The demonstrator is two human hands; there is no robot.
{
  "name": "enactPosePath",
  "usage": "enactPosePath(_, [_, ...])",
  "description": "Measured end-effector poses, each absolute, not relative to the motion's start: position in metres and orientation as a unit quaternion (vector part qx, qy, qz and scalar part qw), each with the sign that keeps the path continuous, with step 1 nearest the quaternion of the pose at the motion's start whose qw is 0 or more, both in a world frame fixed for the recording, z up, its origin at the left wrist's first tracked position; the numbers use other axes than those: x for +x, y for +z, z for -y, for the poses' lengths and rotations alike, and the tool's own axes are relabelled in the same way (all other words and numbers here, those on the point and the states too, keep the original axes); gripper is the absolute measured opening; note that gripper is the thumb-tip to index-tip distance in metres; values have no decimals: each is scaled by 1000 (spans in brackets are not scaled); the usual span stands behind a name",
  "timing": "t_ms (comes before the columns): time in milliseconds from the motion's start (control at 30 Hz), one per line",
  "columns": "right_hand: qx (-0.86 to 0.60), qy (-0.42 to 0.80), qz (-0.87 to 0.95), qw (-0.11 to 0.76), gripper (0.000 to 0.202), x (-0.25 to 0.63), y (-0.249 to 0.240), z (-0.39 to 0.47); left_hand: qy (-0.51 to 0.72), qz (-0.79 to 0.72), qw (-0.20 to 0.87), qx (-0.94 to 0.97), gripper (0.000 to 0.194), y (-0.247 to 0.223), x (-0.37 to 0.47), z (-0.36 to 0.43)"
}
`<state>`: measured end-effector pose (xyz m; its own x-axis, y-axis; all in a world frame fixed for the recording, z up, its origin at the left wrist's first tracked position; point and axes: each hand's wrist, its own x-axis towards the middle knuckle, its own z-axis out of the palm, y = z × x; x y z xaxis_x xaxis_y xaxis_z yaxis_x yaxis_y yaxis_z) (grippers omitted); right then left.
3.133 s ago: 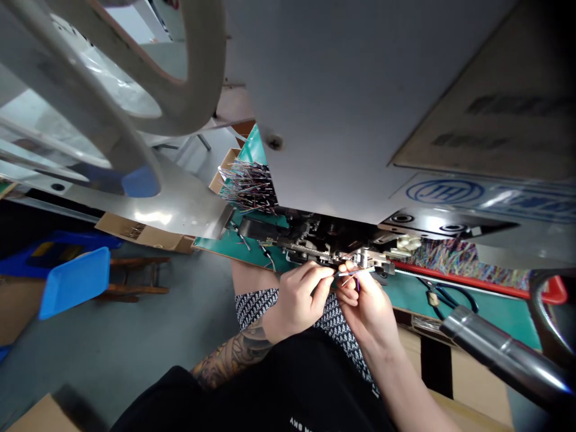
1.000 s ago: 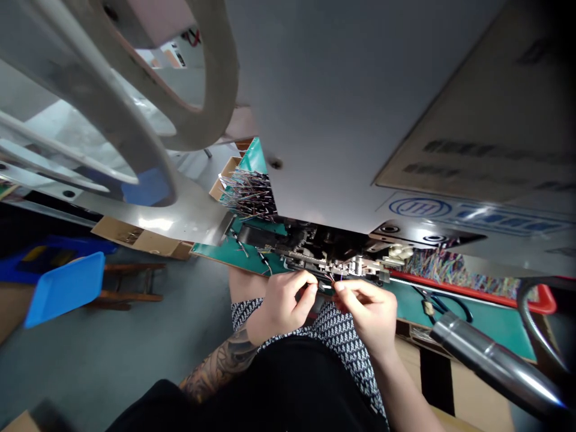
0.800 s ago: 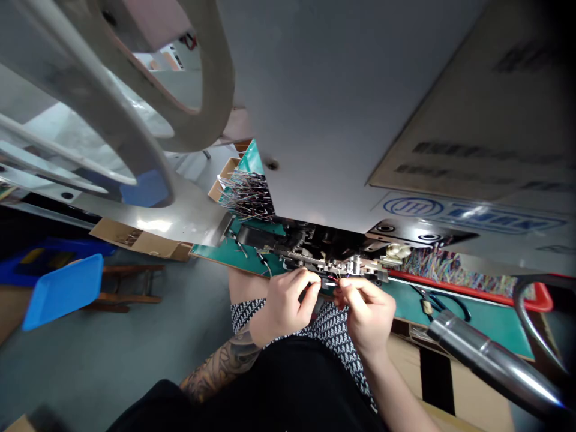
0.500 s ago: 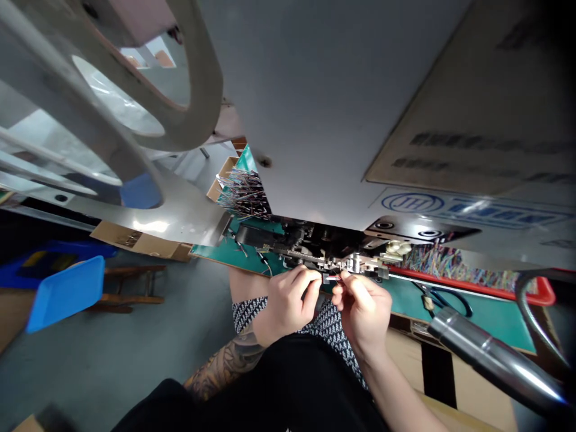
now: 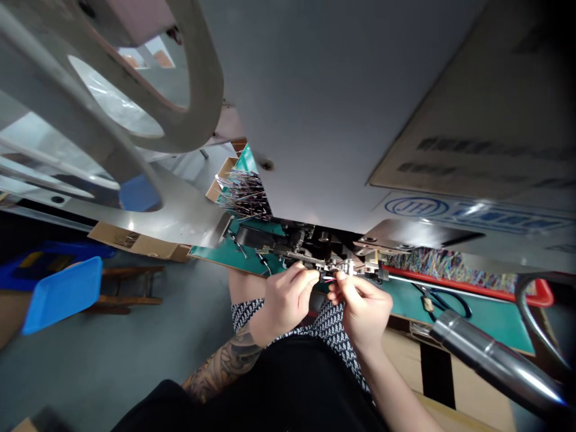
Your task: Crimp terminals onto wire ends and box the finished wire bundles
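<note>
My left hand (image 5: 290,298) is closed in a pinch close to the tooling of a bench press machine (image 5: 324,240). What sits between its fingertips is too small to make out. Facing it, my right hand (image 5: 365,305) pinches thin wires (image 5: 330,279), one white and one red, whose ends show in the gap between the two hands. Both hands are just on the near side of the machine's metal tooling, above my lap. The far wire ends are hidden by my fingers.
Above the hands looms the grey machine housing (image 5: 324,120). A red tray (image 5: 495,291) of many coloured wires and dark-handled scissors (image 5: 443,300) lie on the green mat (image 5: 495,321) at right. Another wire bundle (image 5: 245,195) lies behind left. A metal tube (image 5: 486,351) juts in at lower right.
The bolted metal block under the housing sits lower and is blurred. Both hands have shifted slightly, and the white and red wire ends show more clearly between them.
</note>
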<state>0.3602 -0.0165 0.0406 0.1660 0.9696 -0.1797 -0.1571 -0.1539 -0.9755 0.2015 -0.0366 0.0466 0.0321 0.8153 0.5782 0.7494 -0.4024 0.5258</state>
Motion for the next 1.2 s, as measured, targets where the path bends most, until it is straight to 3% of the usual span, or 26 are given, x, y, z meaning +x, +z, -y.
enactPosePath(100, [-550,517,416,507,23,369,46,16,420,-533,38,734,21,49,196,38])
enactPosePath(200, [-526,571,463,427,25,382,54,10,385,-516,46,764,22,52,190,41])
enactPosePath(333, [-465,649,504,330,36,396,59,1,357,-510,159,767,21,57,186,44])
enactPosePath(500, [-460,664,475,349,31,400,64,3,365,-534,393,654,25,67,185,41])
enactPosePath(600, [-479,638,477,368,27,397,66,9,369,-539,445,612,28,68,185,40])
enactPosePath(867, [-495,602,385,495,27,377,41,12,421,-559,275,659,11,46,202,46])
enactPosePath(1000, [-501,615,358,493,29,369,37,11,426,-585,198,661,11,42,209,47])
enactPosePath(1200, [-514,612,353,486,33,367,42,11,432,-592,180,656,11,43,209,45])
